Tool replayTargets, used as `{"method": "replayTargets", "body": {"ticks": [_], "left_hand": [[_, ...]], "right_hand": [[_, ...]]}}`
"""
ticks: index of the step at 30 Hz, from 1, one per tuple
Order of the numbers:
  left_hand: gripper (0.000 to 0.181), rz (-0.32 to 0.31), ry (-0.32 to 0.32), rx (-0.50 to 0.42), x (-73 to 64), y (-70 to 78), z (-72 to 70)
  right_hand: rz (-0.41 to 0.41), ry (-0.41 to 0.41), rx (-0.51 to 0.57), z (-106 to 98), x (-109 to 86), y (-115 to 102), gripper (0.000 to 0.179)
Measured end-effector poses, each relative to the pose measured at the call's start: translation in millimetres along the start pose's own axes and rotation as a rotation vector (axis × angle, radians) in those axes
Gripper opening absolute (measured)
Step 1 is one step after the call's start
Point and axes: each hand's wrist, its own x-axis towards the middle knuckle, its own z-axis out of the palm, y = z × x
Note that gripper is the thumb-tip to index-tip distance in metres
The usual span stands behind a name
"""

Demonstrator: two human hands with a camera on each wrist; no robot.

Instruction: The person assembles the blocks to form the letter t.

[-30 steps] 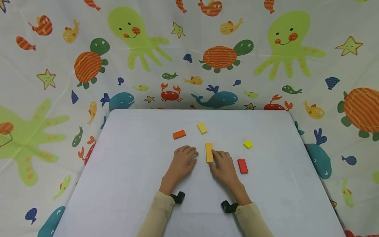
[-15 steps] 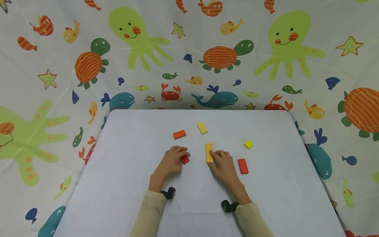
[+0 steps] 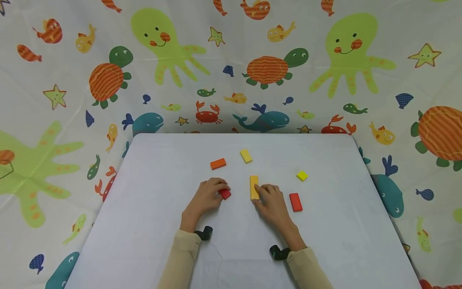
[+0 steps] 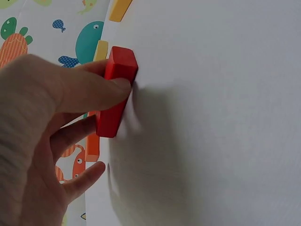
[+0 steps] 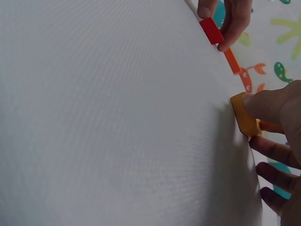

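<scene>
In the head view my left hand (image 3: 206, 196) pinches a small red block (image 3: 225, 194) left of the table's middle. The left wrist view shows that red block (image 4: 117, 89) between thumb and finger, with the other fingers spread away from it. My right hand (image 3: 271, 202) holds a longer yellow-orange block (image 3: 254, 188) by its near right side. In the right wrist view, the thumb lies on the yellow-orange block (image 5: 244, 115) and a finger is partly hidden behind it. A gap of bare tabletop separates the two held blocks.
An orange block (image 3: 218, 163) and a pale yellow block (image 3: 246, 156) lie beyond the hands. Right of my right hand are another red block (image 3: 296, 202) and a small bright yellow block (image 3: 302, 176). A patterned cloth (image 3: 231, 52) hangs behind the white table (image 3: 151, 168).
Compared with one second ago, my left hand has shifted left, and the red block now shows in its fingers. The right hand has stayed nearly still on the yellow-orange block.
</scene>
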Motion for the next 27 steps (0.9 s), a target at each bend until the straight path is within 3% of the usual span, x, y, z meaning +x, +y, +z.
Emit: {"method": "replayTargets", "body": {"ticks": [13,27], "left_hand": [[0.028,-0.02,0.051,0.029,9.8,2.0,2.5],[0.035,-0.011,0.092,0.137,25.7,5.2,11.5]], "right_hand": [[0.004,-0.004,-0.013,-1.8,-1.0,-1.2,0.056],[-0.002,0.001,-0.012,-1.1,-1.6,-1.1,0.056]]}}
